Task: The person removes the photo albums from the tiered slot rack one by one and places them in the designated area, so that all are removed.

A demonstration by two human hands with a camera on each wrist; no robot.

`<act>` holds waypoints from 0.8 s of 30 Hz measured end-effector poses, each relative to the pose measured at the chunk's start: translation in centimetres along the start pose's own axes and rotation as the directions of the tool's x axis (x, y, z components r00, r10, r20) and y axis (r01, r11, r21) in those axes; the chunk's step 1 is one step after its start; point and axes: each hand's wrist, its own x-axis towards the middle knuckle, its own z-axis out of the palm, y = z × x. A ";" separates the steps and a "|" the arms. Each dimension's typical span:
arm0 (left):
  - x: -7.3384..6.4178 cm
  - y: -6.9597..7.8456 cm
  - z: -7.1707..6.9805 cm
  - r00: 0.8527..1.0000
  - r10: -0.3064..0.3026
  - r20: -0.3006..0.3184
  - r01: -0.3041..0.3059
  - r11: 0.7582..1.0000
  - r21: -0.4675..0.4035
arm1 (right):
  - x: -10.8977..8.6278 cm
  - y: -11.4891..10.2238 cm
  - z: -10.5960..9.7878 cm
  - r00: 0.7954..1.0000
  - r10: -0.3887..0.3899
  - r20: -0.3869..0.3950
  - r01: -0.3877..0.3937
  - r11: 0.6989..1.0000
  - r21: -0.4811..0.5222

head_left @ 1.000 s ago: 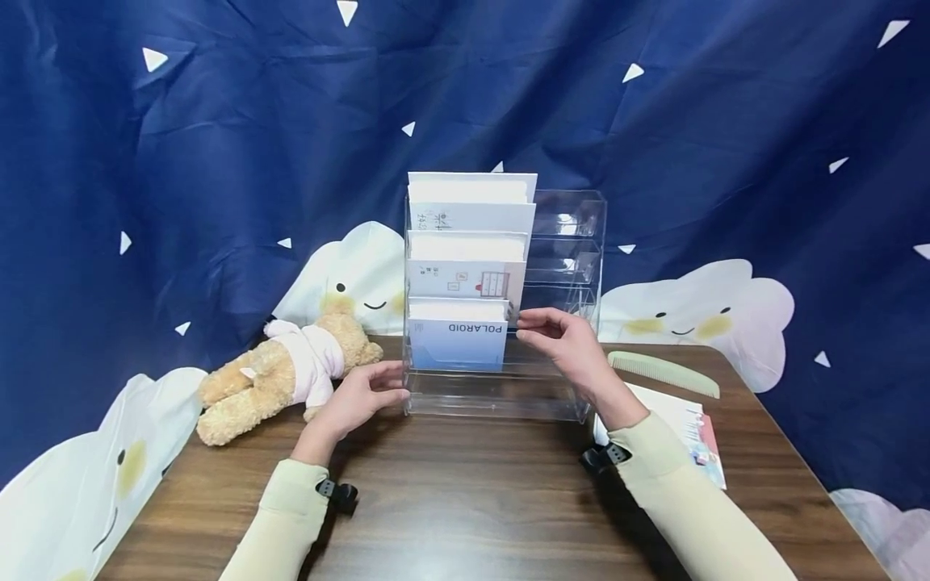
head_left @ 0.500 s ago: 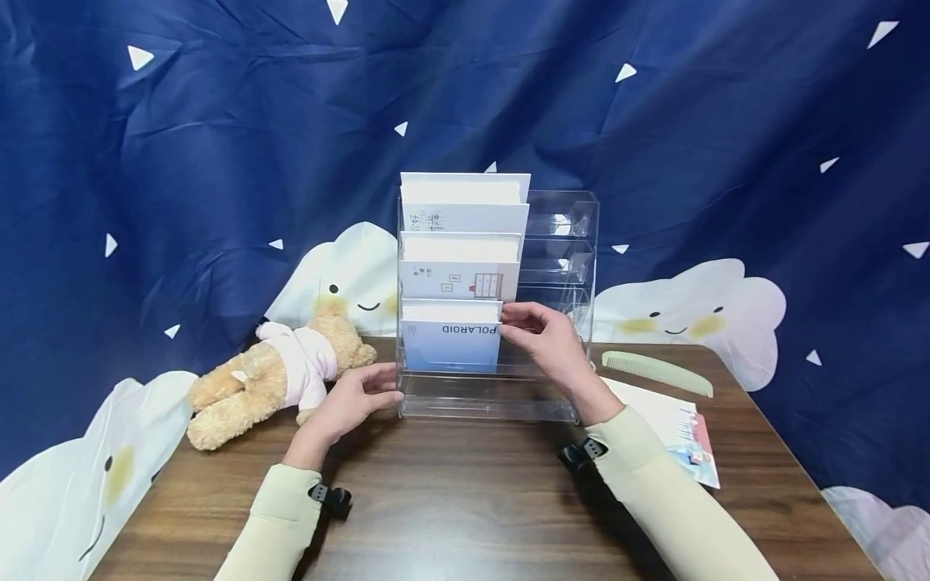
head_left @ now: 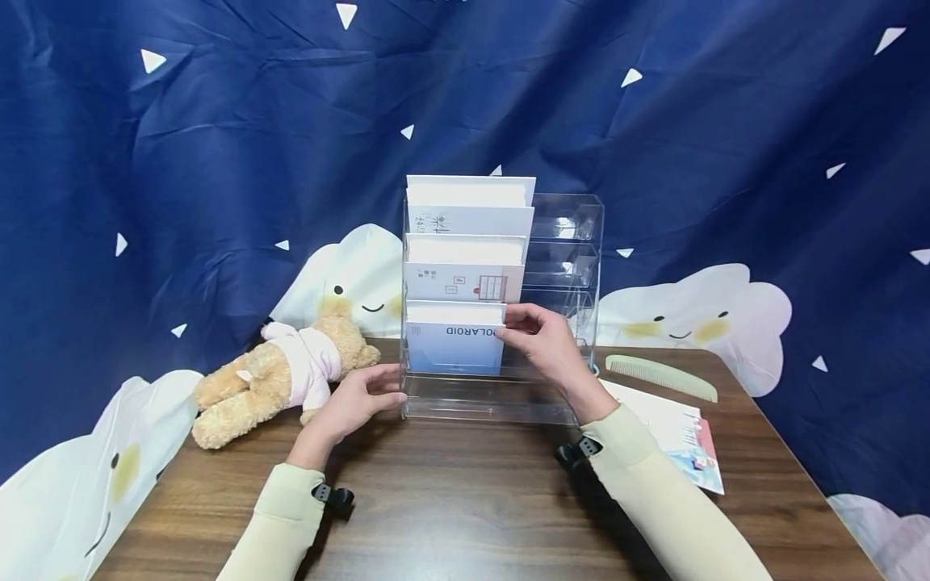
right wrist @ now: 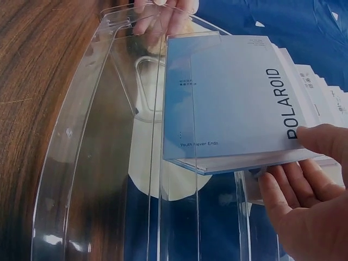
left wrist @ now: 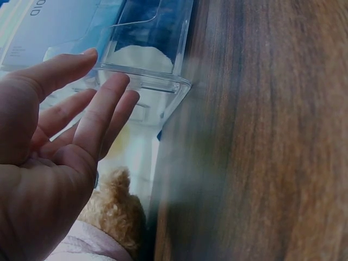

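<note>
A clear acrylic tiered rack point(head_left: 490, 410) stands on the table, with white-paged books in its tiers. In the lowest filled tier sits a blue-and-white book marked POLAROID point(head_left: 454, 351), its lettering upside down in the head view. My right hand point(head_left: 545, 343) pinches this book's right edge, thumb point(right wrist: 321, 138) on the cover and fingers behind. At the rack's lower left side is my left hand point(head_left: 359, 401), fingers loosely extended with the tips right at the clear side panel. Behind stand a book with a small cabinet drawing point(head_left: 465, 282) and a taller white book point(head_left: 472, 219).
A plush bear point(head_left: 291, 371) in a pale pink top lies left of the rack, near my left hand. At right, a pale green comb point(head_left: 661, 377) lies behind a white illustrated booklet point(head_left: 676, 424), partly hidden by my right arm. A blue curtain point(head_left: 465, 89) hangs behind the table.
My right hand has moved left from beside the POLAROID book onto its right edge and now pinches it. The left hand stays at the rack's side.
</note>
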 end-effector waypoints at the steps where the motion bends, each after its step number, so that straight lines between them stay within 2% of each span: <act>1: 0.0 0.0 0.0 1.000 -0.001 0.000 0.001 1.000 0.000 | 0.0 0.0 0.0 1.000 0.001 -0.002 -0.001 1.000 -0.004; 11: 0.1 0.1 -0.1 1.000 0.000 0.001 0.000 1.000 0.000 | 0.1 -0.1 0.0 1.000 0.026 -0.004 -0.027 0.999 -0.044; 24: 0.0 0.0 0.0 1.000 0.008 0.001 -0.008 1.000 0.003 | 0.1 0.5 0.1 0.999 -0.040 -0.001 0.040 0.994 -0.102</act>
